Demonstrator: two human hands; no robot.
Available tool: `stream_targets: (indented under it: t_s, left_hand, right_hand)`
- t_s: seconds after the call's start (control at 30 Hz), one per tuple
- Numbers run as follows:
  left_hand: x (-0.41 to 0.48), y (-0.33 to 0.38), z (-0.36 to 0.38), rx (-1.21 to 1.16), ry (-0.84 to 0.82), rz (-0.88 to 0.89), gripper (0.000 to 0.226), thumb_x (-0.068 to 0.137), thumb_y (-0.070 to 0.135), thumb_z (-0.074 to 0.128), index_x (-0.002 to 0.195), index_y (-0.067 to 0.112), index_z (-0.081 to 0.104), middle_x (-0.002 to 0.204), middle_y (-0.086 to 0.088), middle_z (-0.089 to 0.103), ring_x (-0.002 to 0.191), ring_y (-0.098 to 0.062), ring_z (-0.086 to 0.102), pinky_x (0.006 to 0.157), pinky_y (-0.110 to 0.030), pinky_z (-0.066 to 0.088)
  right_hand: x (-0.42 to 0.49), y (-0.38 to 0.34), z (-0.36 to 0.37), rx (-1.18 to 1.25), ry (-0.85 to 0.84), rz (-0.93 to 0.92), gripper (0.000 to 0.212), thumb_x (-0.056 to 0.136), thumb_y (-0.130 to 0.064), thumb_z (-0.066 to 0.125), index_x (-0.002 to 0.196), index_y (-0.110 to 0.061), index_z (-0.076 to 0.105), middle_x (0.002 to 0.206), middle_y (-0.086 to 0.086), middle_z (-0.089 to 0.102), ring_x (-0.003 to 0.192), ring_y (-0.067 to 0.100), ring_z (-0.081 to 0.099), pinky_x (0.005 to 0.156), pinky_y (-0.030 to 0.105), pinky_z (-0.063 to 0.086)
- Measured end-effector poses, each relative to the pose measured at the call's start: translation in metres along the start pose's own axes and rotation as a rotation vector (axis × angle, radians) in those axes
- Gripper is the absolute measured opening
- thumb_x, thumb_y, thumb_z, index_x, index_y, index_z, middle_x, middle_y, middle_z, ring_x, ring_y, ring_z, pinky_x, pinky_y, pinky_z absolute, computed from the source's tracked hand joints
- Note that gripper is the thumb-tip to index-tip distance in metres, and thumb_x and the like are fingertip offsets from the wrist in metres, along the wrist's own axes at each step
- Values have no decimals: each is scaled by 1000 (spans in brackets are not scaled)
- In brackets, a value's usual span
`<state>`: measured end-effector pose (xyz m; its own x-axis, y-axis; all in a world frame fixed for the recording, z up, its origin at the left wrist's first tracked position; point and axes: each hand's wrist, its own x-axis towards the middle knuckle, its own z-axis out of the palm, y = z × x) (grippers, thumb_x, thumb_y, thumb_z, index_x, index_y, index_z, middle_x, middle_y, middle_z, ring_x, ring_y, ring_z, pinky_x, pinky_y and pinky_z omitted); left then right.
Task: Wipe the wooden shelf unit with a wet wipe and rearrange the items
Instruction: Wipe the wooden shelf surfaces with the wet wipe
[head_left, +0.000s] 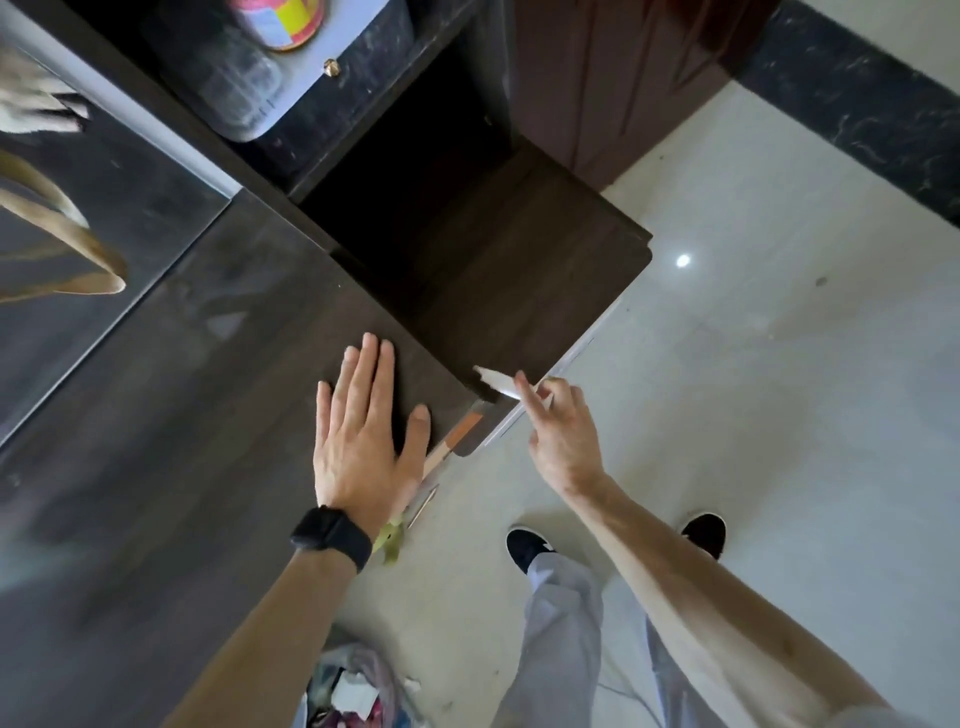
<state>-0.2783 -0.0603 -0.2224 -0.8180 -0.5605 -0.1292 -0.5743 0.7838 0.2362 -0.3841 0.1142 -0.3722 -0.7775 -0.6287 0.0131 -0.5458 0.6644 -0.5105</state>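
at the shelf near corner, the right hand pinches a wipe, its long axis along the edge, tip pointing left. the left hand lies open and flat on the top. a bag below holds scraps.

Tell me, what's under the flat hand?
The left hand lies palm down on the dark wooden shelf top. Only bare wood shows around it; whatever sits directly beneath the palm is covered. The right hand holds the wipe.

Two hands are counted: one left hand, one right hand. One wet wipe, one black wristband, two dark shoes and one shelf unit are visible.
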Motion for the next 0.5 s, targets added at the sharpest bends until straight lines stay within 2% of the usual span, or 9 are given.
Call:
stream_targets:
  t_s: [0.1, 0.2, 0.33, 0.43, 0.47, 0.5]
  left_hand:
    - [-8, -8, 1, -4, -5, -11, 65, 98, 48, 32, 157, 26, 18, 164, 8, 11, 152, -11, 1, 124, -45, 6]
    - [-5, -4, 4, 28, 10, -22, 65, 98, 44, 38, 157, 26, 18, 164, 8, 11, 152, -12, 2, 124, -43, 5]
    - [-5, -5, 6, 41, 20, -18, 65, 98, 42, 39, 157, 24, 19, 164, 5, 14, 152, -13, 3, 124, -42, 4]
    - [-5, -4, 6, 45, 28, -22, 65, 98, 43, 38, 157, 24, 19, 164, 5, 15, 152, -15, 5, 124, -42, 4]
    - [-5, -3, 6, 38, 29, -22, 65, 98, 43, 37, 157, 24, 20, 164, 5, 15, 152, -15, 5, 124, -41, 4]
    - [-6, -3, 6, 33, 26, -23, 64, 98, 43, 36, 157, 24, 20, 164, 5, 15, 152, -15, 5, 124, -41, 3]
  right_hand:
    - [-8, -29, 9, 37, -37, 58, 69, 71, 9, 71, 135, -11, 57, 101, 11, 57, 81, 23, 57, 58, 29, 55]
    - [-17, -51, 15, -50, -22, 81, 63, 68, 6, 70, 130, 1, 59, 91, 10, 60, 70, 22, 58, 52, 27, 51]
    - [-26, -64, 20, -69, -39, 126, 49, 78, 3, 63, 126, 8, 59, 88, 10, 61, 71, 20, 59, 58, 26, 53]
    - [-36, -79, 19, -42, -173, 21, 35, 73, -3, 70, 108, -2, 69, 85, 7, 62, 71, 19, 62, 55, 25, 53]
    - [-45, -85, 18, -35, -269, -30, 35, 74, -4, 69, 109, -5, 68, 88, 7, 61, 74, 20, 63, 56, 27, 54]
    - [-50, -88, 15, 6, -393, -74, 41, 76, -2, 65, 118, -6, 64, 95, 9, 60, 81, 23, 63, 61, 30, 56]
